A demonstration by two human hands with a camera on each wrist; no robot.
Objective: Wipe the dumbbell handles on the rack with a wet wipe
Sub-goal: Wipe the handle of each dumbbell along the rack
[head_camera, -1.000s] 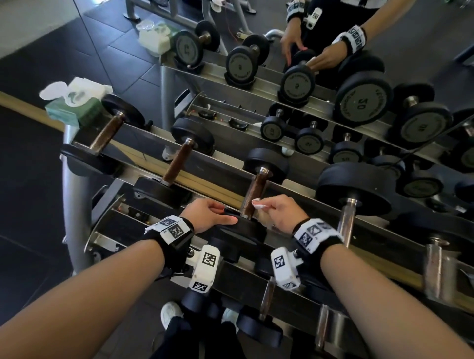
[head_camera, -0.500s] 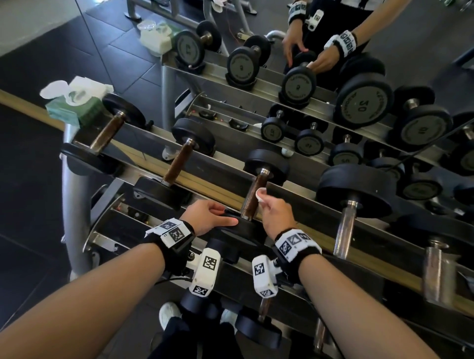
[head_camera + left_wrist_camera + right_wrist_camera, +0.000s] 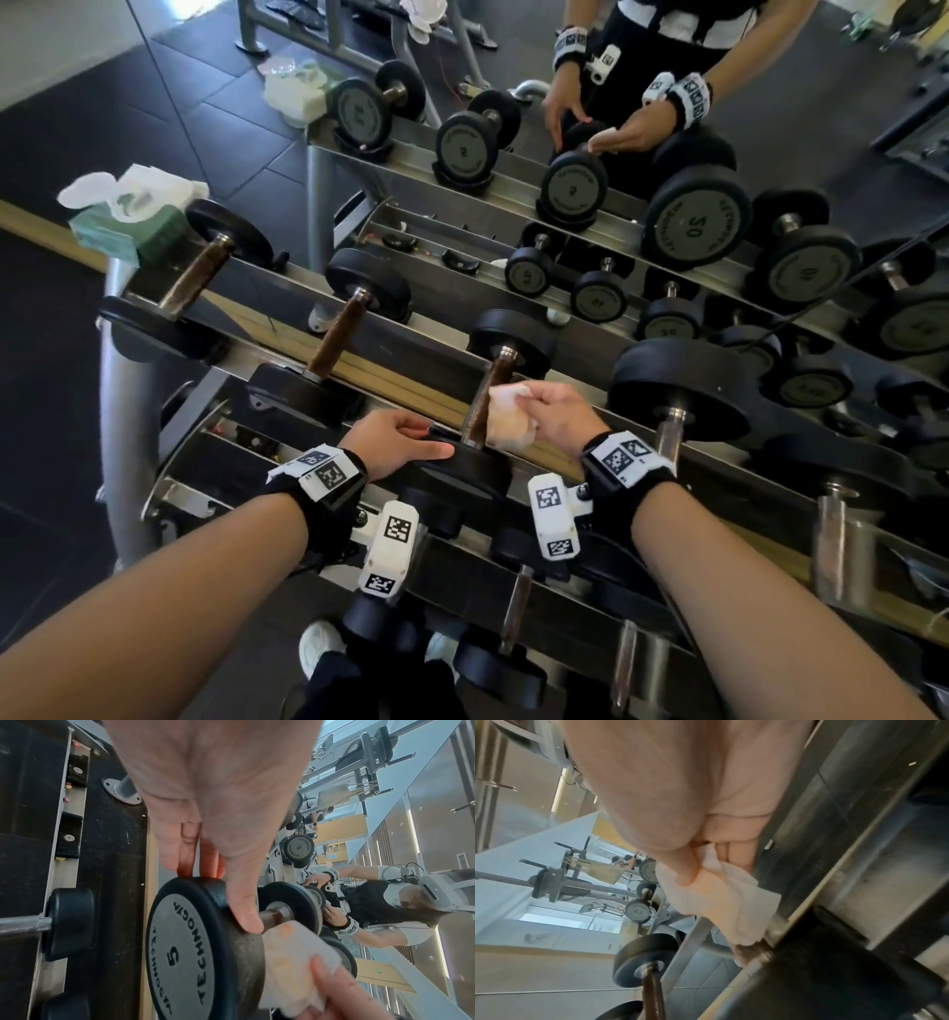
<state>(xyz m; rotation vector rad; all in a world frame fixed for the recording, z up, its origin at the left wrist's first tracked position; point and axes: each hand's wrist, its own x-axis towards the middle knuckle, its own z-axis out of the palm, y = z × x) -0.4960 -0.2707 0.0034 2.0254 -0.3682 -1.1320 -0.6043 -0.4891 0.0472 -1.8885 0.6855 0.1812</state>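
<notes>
On the rack's top rail [image 3: 426, 329] lies the third dumbbell, marked 5 [image 3: 180, 953], with a brown handle [image 3: 488, 385]. My left hand [image 3: 434, 438] grips its near black plate [image 3: 462, 473], thumb over the rim and fingers on the far side [image 3: 223, 896]. My right hand [image 3: 529, 406] pinches a white wet wipe [image 3: 506, 419], faintly stained orange, and holds it against the right side of the handle, just above the near plate. In the right wrist view the thumb presses the wipe [image 3: 718, 902] in the hand [image 3: 706, 868]; the handle [image 3: 746, 953] shows below it.
A green pack of wipes [image 3: 128, 221] sits on the rack's left end. Two more brown-handled dumbbells [image 3: 190, 282] [image 3: 341, 334] lie to the left and a bigger steel-handled one [image 3: 678, 385] to the right. Behind is a mirror [image 3: 693, 231]; small dumbbells [image 3: 513, 606] fill the lower shelf.
My right hand ran the wipe up the handle and has come back down toward the near plate, the wipe now hanging looser. My left hand kept its hold on the plate.
</notes>
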